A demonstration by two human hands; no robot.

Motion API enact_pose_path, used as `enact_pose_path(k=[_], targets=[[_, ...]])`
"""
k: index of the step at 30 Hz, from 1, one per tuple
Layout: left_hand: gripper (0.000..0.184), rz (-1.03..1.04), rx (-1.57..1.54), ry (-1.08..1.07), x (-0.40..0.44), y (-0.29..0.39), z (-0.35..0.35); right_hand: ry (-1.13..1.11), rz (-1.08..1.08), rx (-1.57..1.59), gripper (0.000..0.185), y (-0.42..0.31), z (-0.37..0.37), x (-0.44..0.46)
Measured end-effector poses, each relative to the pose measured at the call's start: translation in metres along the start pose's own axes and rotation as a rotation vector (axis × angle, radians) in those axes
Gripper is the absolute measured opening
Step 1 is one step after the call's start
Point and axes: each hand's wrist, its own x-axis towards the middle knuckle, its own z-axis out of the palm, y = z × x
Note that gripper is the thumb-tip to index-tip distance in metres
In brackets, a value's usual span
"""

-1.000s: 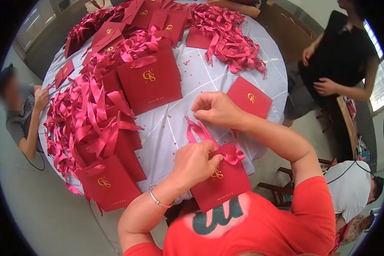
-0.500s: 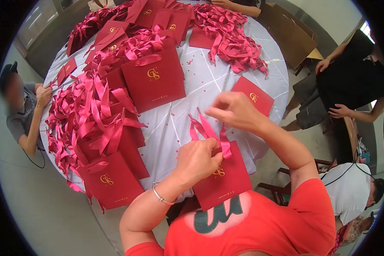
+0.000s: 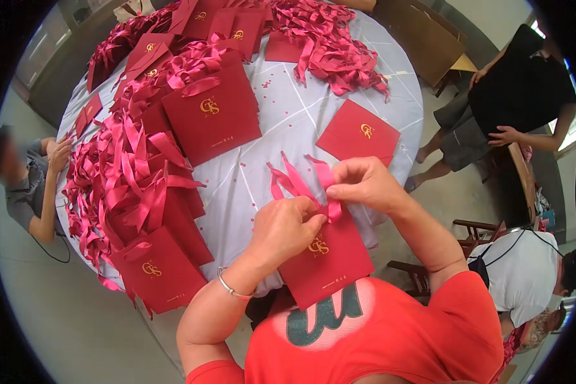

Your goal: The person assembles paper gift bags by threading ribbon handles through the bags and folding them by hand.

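Observation:
A red bag (image 3: 329, 259) with a gold logo lies at the table's near edge, against the red shirt. My left hand (image 3: 285, 230) is closed at the bag's top edge, pinching the bag and the base of its pink ribbon. Just to the right, my right hand (image 3: 365, 185) pinches a loop of pink ribbon (image 3: 320, 174) between thumb and fingers. Other ribbon ends stand up beyond my left hand. Past my right hand, a flat red piece (image 3: 360, 131) with a gold logo rests on the cloth.
Red bags with ribbons (image 3: 211, 115) crowd the left and far side of the white-clothed table (image 3: 237, 185). A ribbon heap (image 3: 339, 51) lies at the far right. People are at the left, at the right and behind on the right, near wooden chairs (image 3: 416, 272).
My right hand has come down from above the ribbons and now pinches one beside my left hand. The ribbon bow seen earlier at the bag's top has come loose. The person at right has shifted.

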Motion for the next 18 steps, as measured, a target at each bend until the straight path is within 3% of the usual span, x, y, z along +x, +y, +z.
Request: enact_pose_path(k=[6, 8, 18], targets=[[0.024, 0.001, -0.012, -0.006, 0.001, -0.003, 0.001, -0.085, -0.053, 0.338, 0.015, -0.005, -0.007, -0.017], [0.024, 0.003, -0.019, -0.001, 0.002, -0.004, 0.001, -0.129, -0.237, 0.389, 0.013, -0.008, -0.003, -0.023], [0.022, -0.021, -0.014, 0.003, 0.001, 0.001, -0.001, -0.277, -0.423, 0.251, 0.017, -0.049, 0.015, -0.051]])
